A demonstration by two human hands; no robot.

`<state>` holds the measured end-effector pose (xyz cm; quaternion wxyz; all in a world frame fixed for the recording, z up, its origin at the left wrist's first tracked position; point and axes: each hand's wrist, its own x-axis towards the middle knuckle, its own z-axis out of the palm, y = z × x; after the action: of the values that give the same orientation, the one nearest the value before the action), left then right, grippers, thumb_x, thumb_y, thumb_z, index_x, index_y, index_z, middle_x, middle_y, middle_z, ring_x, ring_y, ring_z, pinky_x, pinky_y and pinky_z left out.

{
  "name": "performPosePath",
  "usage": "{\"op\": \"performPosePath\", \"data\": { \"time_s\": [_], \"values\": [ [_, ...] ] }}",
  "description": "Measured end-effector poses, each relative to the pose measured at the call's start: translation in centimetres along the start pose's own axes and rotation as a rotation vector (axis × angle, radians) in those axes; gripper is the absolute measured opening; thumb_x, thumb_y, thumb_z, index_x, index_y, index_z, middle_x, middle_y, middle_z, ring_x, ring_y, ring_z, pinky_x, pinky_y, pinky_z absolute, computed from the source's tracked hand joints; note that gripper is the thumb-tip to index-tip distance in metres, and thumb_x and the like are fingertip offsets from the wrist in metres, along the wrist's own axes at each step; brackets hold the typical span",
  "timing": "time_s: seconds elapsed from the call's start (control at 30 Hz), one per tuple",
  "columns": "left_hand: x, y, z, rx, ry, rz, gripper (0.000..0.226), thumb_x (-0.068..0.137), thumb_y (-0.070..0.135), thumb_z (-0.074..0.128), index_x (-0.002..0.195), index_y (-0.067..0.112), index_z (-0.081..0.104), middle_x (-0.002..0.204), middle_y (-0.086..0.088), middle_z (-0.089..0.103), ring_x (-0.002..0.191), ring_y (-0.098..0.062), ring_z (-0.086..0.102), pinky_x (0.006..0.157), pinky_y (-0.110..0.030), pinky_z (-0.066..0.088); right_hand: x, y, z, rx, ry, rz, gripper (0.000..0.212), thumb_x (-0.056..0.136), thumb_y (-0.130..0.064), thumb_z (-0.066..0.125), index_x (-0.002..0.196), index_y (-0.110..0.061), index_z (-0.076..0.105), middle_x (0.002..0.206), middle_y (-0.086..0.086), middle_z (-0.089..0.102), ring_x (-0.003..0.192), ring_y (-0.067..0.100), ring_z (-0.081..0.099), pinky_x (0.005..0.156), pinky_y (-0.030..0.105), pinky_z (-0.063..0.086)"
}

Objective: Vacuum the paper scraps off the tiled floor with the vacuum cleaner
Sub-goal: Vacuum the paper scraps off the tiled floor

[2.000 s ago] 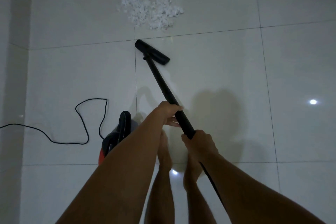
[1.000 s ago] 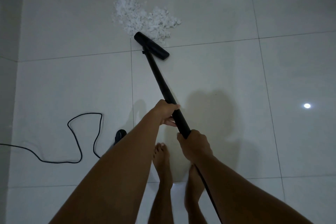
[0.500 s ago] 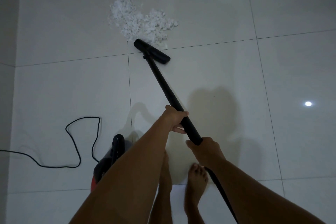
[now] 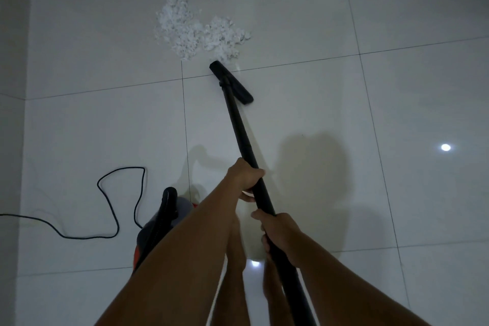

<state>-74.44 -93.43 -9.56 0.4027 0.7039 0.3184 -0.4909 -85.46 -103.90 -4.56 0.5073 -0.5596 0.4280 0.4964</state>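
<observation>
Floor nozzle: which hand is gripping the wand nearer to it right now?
Left. The left hand grips the wand higher up, nearer the floor nozzle. The right hand holds the wand just behind it, closer to the body.

The paper scraps (image 4: 197, 32) lie on the floor (image 4: 344, 103) far ahead, the nozzle (image 4: 231, 82) just before their near right edge. The wand (image 4: 243, 140) runs back to both hands, the left hand (image 4: 244, 176) ahead of the right hand (image 4: 280, 230). The vacuum body (image 4: 161, 225) sits at the left, the cord (image 4: 113, 204) looping farther left.
</observation>
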Motion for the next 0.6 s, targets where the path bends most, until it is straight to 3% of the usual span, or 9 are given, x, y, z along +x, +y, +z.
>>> {"op": "performPosePath", "data": {
  "time_s": [0.13, 0.3, 0.4, 0.5, 0.6],
  "values": [
    [-1.8, -2.1, -1.0, -0.005, 0.095, 0.051, 0.060, 0.078, 0.033, 0.081, 0.120, 0.013, 0.044, 0.105, -0.013, 0.066, 0.082, -0.024, 0.071, 0.051, -0.030, 0.056, -2.1, 0.6, 1.7, 0.114, -0.101, 0.044, 0.037, 0.090, -0.039, 0.065, 0.067, -0.012, 0.056, 0.050, 0.003, 0.054, 0.041, 0.018, 0.048, 0.049, 0.025, 0.043],
    [-2.9, -3.9, -2.1, -0.022, 0.127, 0.024, 0.054, 0.082, 0.029, 0.073, 0.124, 0.006, 0.047, 0.104, -0.014, 0.062, 0.080, -0.022, 0.063, 0.050, -0.026, 0.048, -3.9, 0.0, 4.0, 0.127, -0.164, -0.002, 0.047, 0.097, -0.036, 0.053, 0.060, -0.007, 0.053, 0.045, 0.004, 0.050, 0.036, 0.016, 0.046, 0.046, 0.024, 0.042],
    [-3.3, -4.7, -3.4, -0.045, 0.099, 0.010, 0.046, 0.088, 0.026, 0.068, 0.124, 0.006, 0.048, 0.104, -0.013, 0.062, 0.082, -0.020, 0.061, 0.051, -0.025, 0.051, -4.6, -0.2, 5.4, -0.041, 0.000, -0.035, 0.034, 0.093, -0.038, 0.059, 0.081, -0.006, 0.062, 0.055, 0.001, 0.058, 0.038, 0.012, 0.051, 0.042, 0.019, 0.041],
    [-3.3, -4.8, -5.0, -0.098, 0.094, 0.024, 0.040, 0.093, 0.029, 0.067, 0.122, 0.004, 0.055, 0.106, -0.013, 0.065, 0.088, -0.021, 0.065, 0.066, -0.029, 0.061, -4.4, -0.4, 6.6, -0.318, 0.228, -0.145, 0.046, 0.091, -0.046, 0.062, 0.116, -0.007, 0.060, 0.076, -0.003, 0.064, 0.054, 0.007, 0.059, 0.040, 0.017, 0.038],
    [-2.9, -3.9, -6.9, -0.106, 0.142, 0.086, 0.041, 0.096, 0.034, 0.064, 0.121, 0.003, 0.057, 0.108, -0.015, 0.066, 0.081, -0.020, 0.066, 0.071, -0.032, 0.063, -3.8, -2.1, 7.9, -0.384, 0.294, -0.211, 0.046, 0.093, -0.042, 0.062, 0.123, -0.007, 0.059, 0.085, 0.000, 0.067, 0.064, 0.012, 0.064, 0.050, 0.022, 0.047]
  ]
}}
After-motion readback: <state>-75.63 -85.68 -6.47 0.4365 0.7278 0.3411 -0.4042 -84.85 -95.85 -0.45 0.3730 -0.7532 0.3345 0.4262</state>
